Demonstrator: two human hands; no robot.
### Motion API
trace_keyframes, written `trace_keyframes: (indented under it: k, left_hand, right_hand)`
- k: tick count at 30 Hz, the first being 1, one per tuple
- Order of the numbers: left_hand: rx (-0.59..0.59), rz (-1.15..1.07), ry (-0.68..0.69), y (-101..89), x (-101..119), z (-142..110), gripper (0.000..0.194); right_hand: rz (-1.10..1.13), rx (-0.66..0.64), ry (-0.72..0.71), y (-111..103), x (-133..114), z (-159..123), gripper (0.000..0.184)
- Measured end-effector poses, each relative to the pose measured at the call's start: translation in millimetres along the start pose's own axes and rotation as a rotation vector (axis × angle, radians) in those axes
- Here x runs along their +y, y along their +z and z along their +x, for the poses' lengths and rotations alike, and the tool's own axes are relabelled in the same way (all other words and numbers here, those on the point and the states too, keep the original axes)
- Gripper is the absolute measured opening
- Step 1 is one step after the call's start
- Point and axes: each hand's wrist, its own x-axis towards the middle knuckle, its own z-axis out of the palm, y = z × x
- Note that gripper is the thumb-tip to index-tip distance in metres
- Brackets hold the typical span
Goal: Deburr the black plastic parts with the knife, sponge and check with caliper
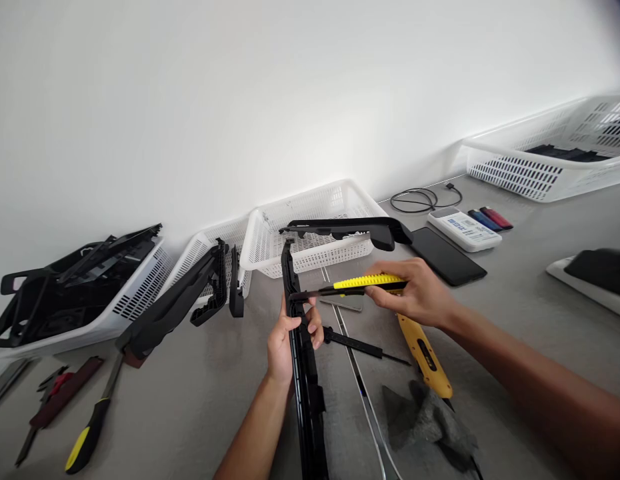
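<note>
My left hand (pixel 285 340) grips a long black plastic trim piece (pixel 303 373) that runs upright through the middle of the view. In my right hand (pixel 413 290) is a yellow and black utility knife (pixel 367 285), pointing left. Its blade end lies against or just over the trim piece, above my left fingers; contact cannot be made out for certain. Beneath the hands, a black slim tool (pixel 357 343) with a thin shaft rests on the grey table. A yellow-bodied tool (pixel 426 357) lies below my right wrist, beside a crumpled grey cloth (pixel 423 420).
White baskets (pixel 310 260) line the wall; black trim parts (pixel 350 227) lie across them. A yellow-black handled tool (pixel 90 427) is at lower left. To the right are a phone (pixel 447 255), a white device (pixel 465 229), lighters (pixel 493 219), a cable (pixel 415 200) and another basket (pixel 515 177).
</note>
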Motion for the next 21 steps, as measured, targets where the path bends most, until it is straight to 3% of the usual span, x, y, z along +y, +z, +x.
trace_keyframes:
  k: [4, 13, 21]
  left_hand:
    - [0.001, 0.004, -0.019, -1.8, -0.4, 0.5, 0.034]
    - [0.019, 0.074, 0.007, 4.8, 3.7, -0.1, 0.038]
    - [-0.055, 0.074, -0.116, 4.0, -7.5, -2.6, 0.073]
  right_hand:
    - [-0.009, -0.094, -0.017, 1.8, 2.0, -0.2, 0.018]
    - [-0.192, 0.061, -0.033, 10.1, 18.2, -3.6, 0.024]
    - [-0.323, 0.126, -0.011, 18.2, 27.9, -3.6, 0.025]
